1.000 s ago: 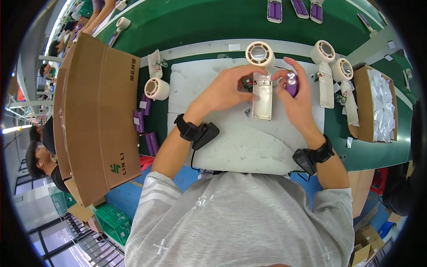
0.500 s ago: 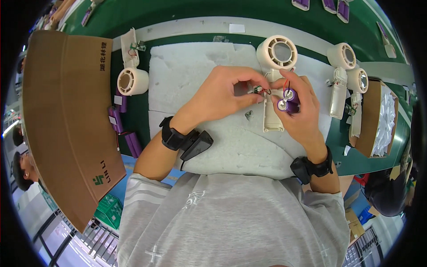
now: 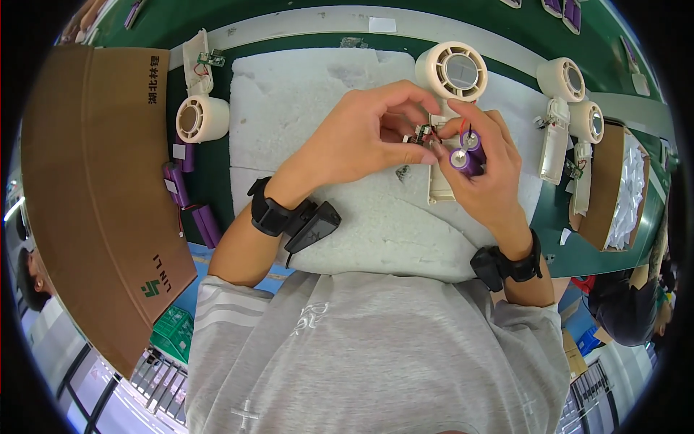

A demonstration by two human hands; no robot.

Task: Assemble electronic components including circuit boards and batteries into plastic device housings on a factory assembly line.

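A small green circuit board [image 3: 421, 133] with wires sits at the fingertips of my left hand [image 3: 354, 137], whose thumb and fingers curl around it. My right hand [image 3: 491, 163] holds a pair of purple battery cells [image 3: 466, 160], joined at their ends by metal tabs. Red and black wires run by the cells, and the right thumb and index fingertip come close to the board. Under my hands lies a cream handheld fan [image 3: 452, 70], its round head pointing away and its handle shell [image 3: 440, 192] open; my hands partly hide the handle.
White foam padding [image 3: 289, 108] covers the work area, with a tiny green part [image 3: 402, 173] on it. Another fan [image 3: 203, 118] and purple cells [image 3: 206, 226] lie left, beside a large cardboard box [image 3: 94, 181]. More fans [image 3: 560, 79] and an open carton [image 3: 596, 189] stand right.
The circuit board has turned and now shows more of its component side. My left fingers have spread a little around it. The whole view has shifted slightly; the right hand keeps the battery cells.
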